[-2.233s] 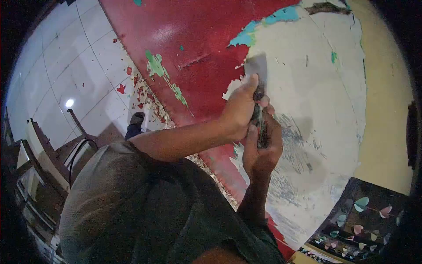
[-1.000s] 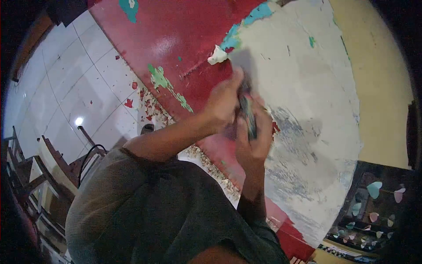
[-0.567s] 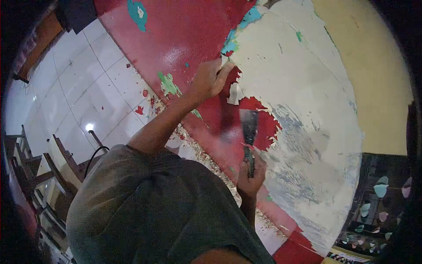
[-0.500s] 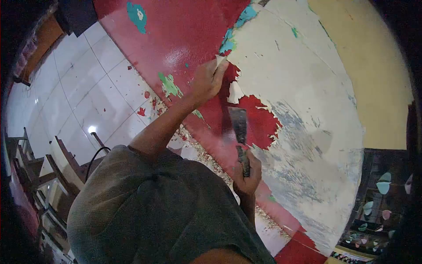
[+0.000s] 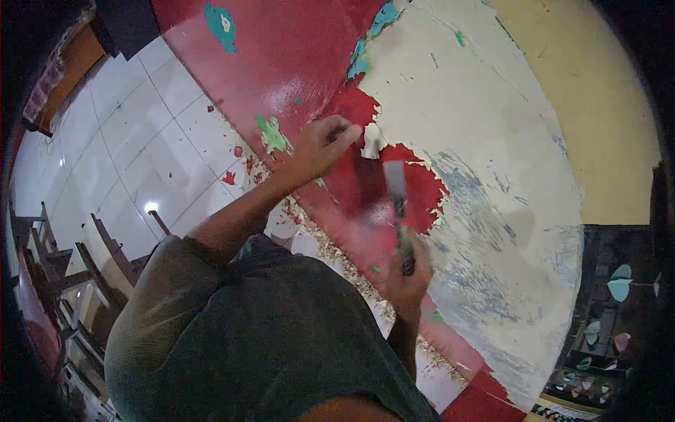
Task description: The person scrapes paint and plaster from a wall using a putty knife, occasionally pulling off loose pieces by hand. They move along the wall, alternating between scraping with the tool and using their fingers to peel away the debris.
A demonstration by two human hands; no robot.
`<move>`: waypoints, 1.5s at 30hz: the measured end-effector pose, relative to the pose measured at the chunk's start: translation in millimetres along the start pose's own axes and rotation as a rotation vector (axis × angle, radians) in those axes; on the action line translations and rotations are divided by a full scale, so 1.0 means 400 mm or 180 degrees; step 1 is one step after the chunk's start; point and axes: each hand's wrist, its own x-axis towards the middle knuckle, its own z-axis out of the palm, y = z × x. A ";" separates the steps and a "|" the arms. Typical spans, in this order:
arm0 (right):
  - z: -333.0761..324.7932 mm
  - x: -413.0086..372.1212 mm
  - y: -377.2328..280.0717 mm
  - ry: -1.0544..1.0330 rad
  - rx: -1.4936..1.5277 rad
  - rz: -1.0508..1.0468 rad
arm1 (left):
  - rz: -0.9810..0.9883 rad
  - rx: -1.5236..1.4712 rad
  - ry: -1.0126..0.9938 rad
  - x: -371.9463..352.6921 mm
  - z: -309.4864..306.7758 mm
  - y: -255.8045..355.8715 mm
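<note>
A wall with red paint (image 5: 281, 63) has a large pale stripped area (image 5: 478, 105) with ragged edges. My left hand (image 5: 330, 144) is at the red paint near that edge, its fingers pinched together; what they hold, if anything, is too small to name. Just right of its fingertips a loose cream flap (image 5: 373, 142) hangs from the edge. In my right hand (image 5: 411, 278) is a putty knife (image 5: 396, 190), blade pointing up, blurred, in front of the red patch below the flap.
White floor tiles (image 5: 133, 133) lie at the left, with paint chips (image 5: 316, 239) along the wall's foot. Wooden chairs (image 5: 91, 260) stand at the lower left. A dark panel with leaf shapes (image 5: 619, 288) is at the right, below a yellow wall (image 5: 612, 141).
My left hand has moved down from the upper peeling edge, and more red shows there. My right hand has shifted slightly right with the putty knife, whose blade is now higher.
</note>
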 end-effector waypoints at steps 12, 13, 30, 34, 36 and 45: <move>-0.070 0.300 -0.227 -0.0491 -0.1218 -0.0534 | -0.1147 -0.5612 -0.0732 0.002 0.239 0.226; -0.069 0.304 -0.242 -0.0490 -0.1165 -0.0514 | -0.1193 -0.5685 -0.0744 0.007 0.227 0.235; -0.011 0.388 -0.291 -0.0807 -0.1827 -0.0732 | -0.1829 -0.5606 -0.0461 0.021 0.142 0.258; -0.023 0.404 -0.314 -0.1207 -0.1686 -0.0279 | -0.1876 -0.5797 -0.0068 0.028 0.119 0.275; -0.002 0.414 -0.321 -0.1128 -0.1551 -0.0130 | -0.1860 -0.5823 -0.0040 0.022 0.099 0.278; -0.004 0.384 -0.288 -0.1157 -0.1133 0.0042 | -0.1528 -0.5543 -0.0306 0.033 0.134 0.204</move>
